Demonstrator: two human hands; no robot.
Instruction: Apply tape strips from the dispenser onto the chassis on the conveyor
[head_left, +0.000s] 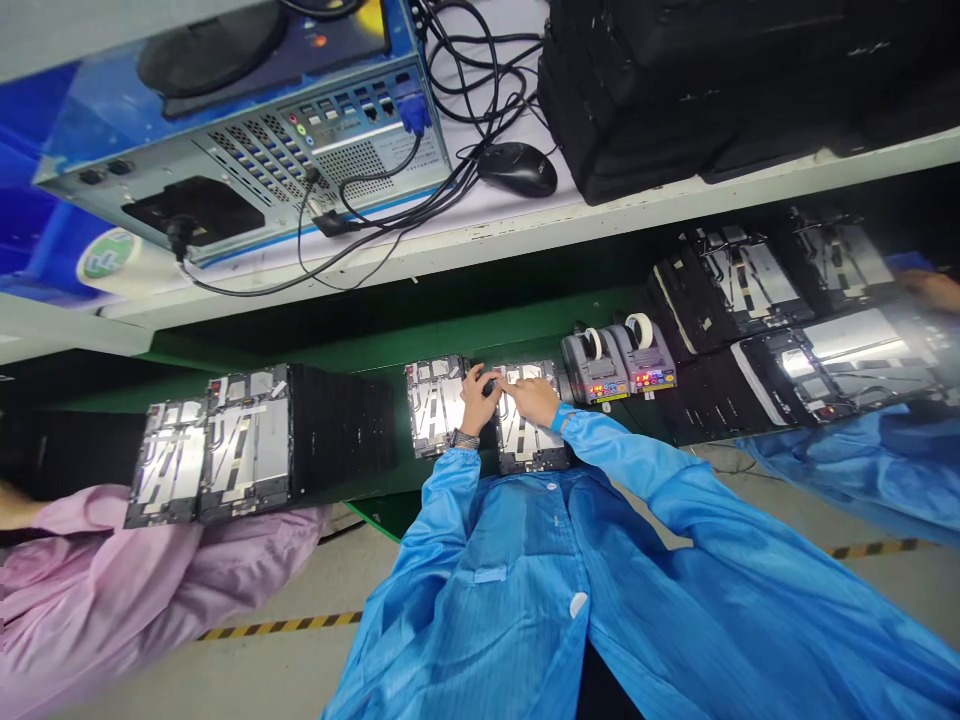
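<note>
Before me lies an opened tablet-like device point(529, 447), its silver panels and dark edges showing. Over its upper left corner, the fingers of my left hand point(475, 404) are curled round a small dark thing point(489, 387) whose kind I cannot make out. My right hand point(535, 402) rests above the same device, its fingers pinched together and reaching to the left hand's fingertips. Whatever sits in that pinch is hidden or too small to name. A second opened device point(436, 408) lies just left of my left hand.
Two tape dispensers point(619, 362) stand to the right. Stacked dark devices point(341, 420) lie to the left, more opened ones point(750, 275) at the right. Co-workers' sleeves point(135, 570) flank me. A shelf above bears a computer point(300, 150), cables, a mouse point(517, 169) and black cases point(720, 90).
</note>
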